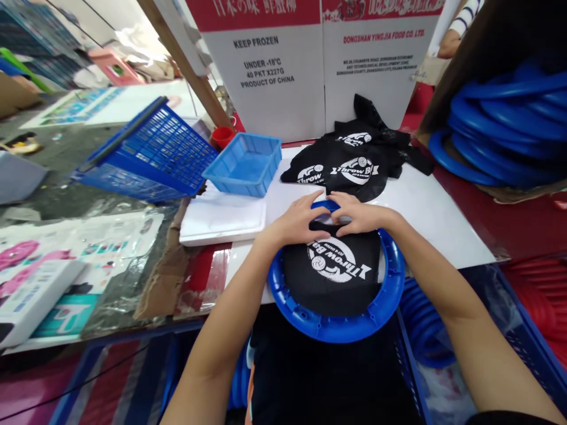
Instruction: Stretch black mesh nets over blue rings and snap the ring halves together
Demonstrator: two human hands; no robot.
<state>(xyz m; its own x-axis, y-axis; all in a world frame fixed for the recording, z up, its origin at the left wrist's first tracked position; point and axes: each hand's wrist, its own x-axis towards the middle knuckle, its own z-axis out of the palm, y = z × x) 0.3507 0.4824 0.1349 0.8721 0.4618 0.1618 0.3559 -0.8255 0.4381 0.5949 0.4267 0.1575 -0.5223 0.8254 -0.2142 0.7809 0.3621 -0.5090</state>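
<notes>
A blue plastic ring [336, 330], its ribbed inner channel facing up, lies at the near edge of the white work surface. Inside it is a round black mesh cloth [332, 295] with a white "Throw Ball" print. My left hand [301, 221] bends over the far left of the rim, fingers on the rim and thumb on the cloth's far edge. Close beside it, my right hand [357, 213] curls over the far rim, its thumb and fingers bent inward. The cloth's far edge is partly hidden under both hands. More printed black mesh cloths [354, 159] are heaped just beyond.
A light blue tray [243, 162] rests on white foam [221, 221] at the left, near a tilted blue basket [150, 147]. A printed carton [283, 112] stands behind. Blue rings [500, 130] are stacked at right; red rings [540, 295] sit below. A striped sleeve [467, 18] shows far right.
</notes>
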